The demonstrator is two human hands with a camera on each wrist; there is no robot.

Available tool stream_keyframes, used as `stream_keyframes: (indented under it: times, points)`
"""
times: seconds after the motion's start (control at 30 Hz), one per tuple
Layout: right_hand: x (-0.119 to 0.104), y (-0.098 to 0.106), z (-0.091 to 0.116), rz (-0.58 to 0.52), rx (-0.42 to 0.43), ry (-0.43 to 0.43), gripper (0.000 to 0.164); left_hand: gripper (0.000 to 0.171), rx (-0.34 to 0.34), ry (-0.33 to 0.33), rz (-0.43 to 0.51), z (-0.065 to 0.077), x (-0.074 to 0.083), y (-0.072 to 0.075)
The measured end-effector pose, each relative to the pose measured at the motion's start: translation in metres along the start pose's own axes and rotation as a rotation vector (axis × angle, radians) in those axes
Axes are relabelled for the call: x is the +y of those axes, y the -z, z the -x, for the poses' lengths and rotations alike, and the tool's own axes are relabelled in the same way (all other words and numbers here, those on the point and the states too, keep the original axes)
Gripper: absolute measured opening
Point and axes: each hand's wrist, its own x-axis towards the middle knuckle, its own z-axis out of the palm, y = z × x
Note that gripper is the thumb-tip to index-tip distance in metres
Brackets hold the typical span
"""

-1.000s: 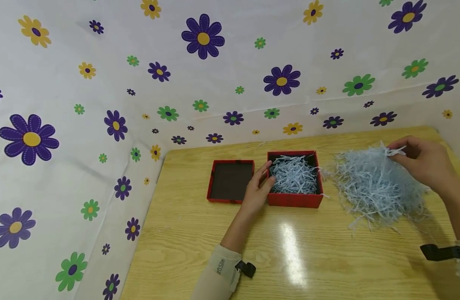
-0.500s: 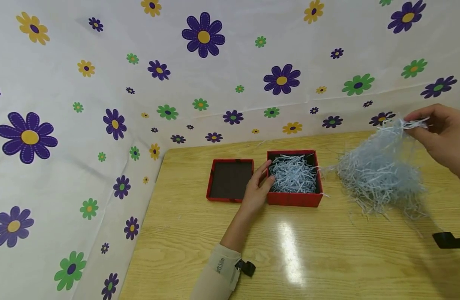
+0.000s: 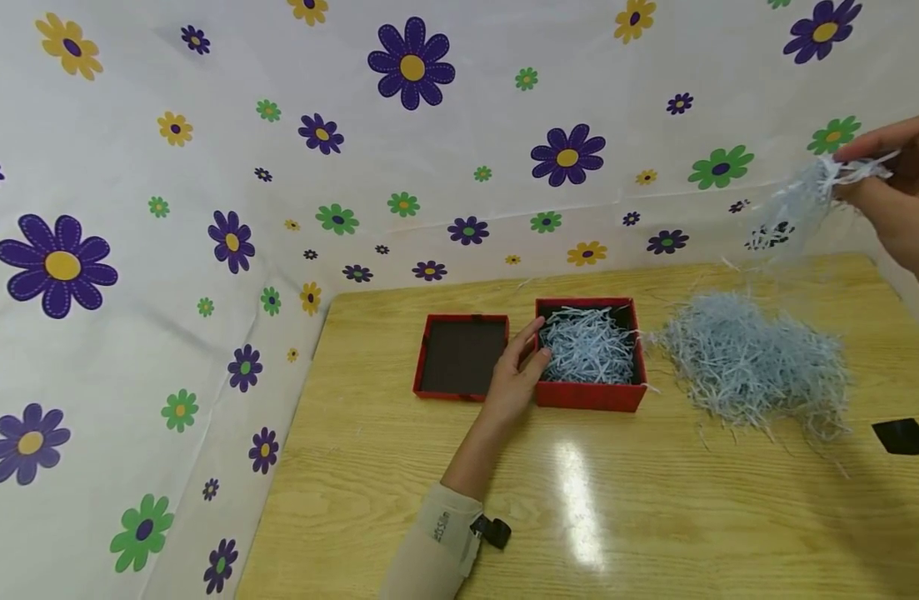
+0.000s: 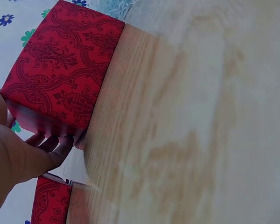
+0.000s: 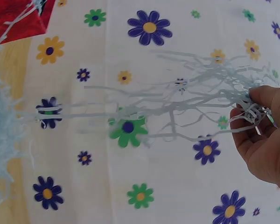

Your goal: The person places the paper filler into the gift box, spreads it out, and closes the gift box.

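A red box (image 3: 590, 397) with a dark inside stands on the table, part filled with pale blue paper shreds (image 3: 586, 346). My left hand (image 3: 515, 379) grips its left wall; in the left wrist view, fingers lie against the outside of the patterned box (image 4: 65, 60). To the right, a loose heap of shredded paper (image 3: 755, 362) lies on the table. Raised above and behind this heap, my right hand (image 3: 897, 187) pinches a tuft of shredded paper (image 3: 807, 196). Long strands trail from the tuft (image 5: 177, 107) in the right wrist view.
An upturned red box lid (image 3: 462, 357) lies left of the box, near my left hand. Flower-printed white cloth (image 3: 474, 108) hangs behind and left of the wooden table (image 3: 399, 500). A few stray shreds lie around the heap and over the box's right rim.
My right hand has risen and moved right, drawing a tuft of shredded paper up out of the heap. The lifted heap has settled back flatter. My left hand stays on the box.
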Motion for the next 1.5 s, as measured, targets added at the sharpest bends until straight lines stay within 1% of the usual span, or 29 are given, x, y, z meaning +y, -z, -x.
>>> stream_keyframes:
  times: [0.1,0.17,0.2,0.3,0.43,0.53,0.57,0.7,0.8,0.87,0.93,1.0,1.07,1.1,1.2,1.3,1.4,1.5]
  points:
    - [-0.019,-0.009,-0.007,-0.053,-0.028,0.019,0.029,0.054,0.002,-0.011,0.002,0.0,0.001,0.002]
    - [-0.031,-0.016,-0.008,-0.062,-0.047,0.059,0.028,0.054,0.002,-0.016,0.002,0.0,0.001,0.003]
    - [-0.037,-0.02,-0.007,-0.06,-0.057,0.061,0.028,0.054,0.003,-0.019,0.005,0.0,0.002,0.004]
    - [-0.053,-0.032,-0.003,-0.015,-0.089,0.081,0.031,0.053,0.011,-0.02,0.008,-0.001,0.002,0.005]
    - [-0.069,-0.049,0.004,0.026,-0.138,0.153,0.031,0.054,-0.001,-0.01,0.014,-0.001,0.001,0.004]
    - [-0.079,-0.062,0.006,-0.008,-0.175,0.225,0.028,0.055,-0.017,-0.009,0.017,-0.002,0.0,0.003]
    - [-0.082,-0.067,0.007,-0.035,-0.19,0.245,0.028,0.055,-0.021,-0.011,0.018,-0.002,0.0,0.003]
    - [-0.091,-0.088,0.009,-0.126,-0.238,0.263,0.026,0.054,-0.019,-0.021,0.009,-0.003,-0.001,0.003]
    - [-0.093,-0.104,0.013,-0.156,-0.264,0.254,0.024,0.055,-0.018,-0.027,0.001,-0.003,-0.001,0.003]
    - [-0.088,-0.114,0.018,-0.171,-0.291,0.24,0.023,0.055,-0.016,-0.033,0.001,-0.003,-0.001,0.003]
    - [-0.08,-0.125,0.024,-0.137,-0.315,0.201,0.022,0.055,-0.008,-0.031,0.0,-0.003,0.0,0.003]
    - [-0.066,-0.135,0.031,-0.11,-0.344,0.148,0.022,0.055,0.004,-0.023,0.0,-0.003,0.0,0.004]
    - [-0.048,-0.145,0.04,-0.065,-0.371,0.1,0.022,0.055,0.013,-0.011,0.004,-0.003,-0.001,0.003]
    - [-0.038,-0.151,0.044,-0.04,-0.382,0.089,0.022,0.055,0.015,-0.012,0.004,-0.003,-0.001,0.003]
    - [-0.006,-0.165,0.058,0.039,-0.43,0.099,0.022,0.055,0.015,-0.018,0.004,-0.004,-0.001,0.003]
    - [0.022,-0.175,0.072,0.104,-0.482,0.107,0.021,0.055,0.007,-0.023,-0.003,-0.004,-0.002,0.002]
    - [0.042,-0.179,0.083,0.148,-0.534,0.077,0.021,0.054,0.004,-0.022,-0.009,-0.004,-0.003,0.002]
    - [0.053,-0.181,0.088,0.171,-0.603,0.081,0.021,0.054,0.004,-0.025,-0.015,-0.003,-0.003,0.003]
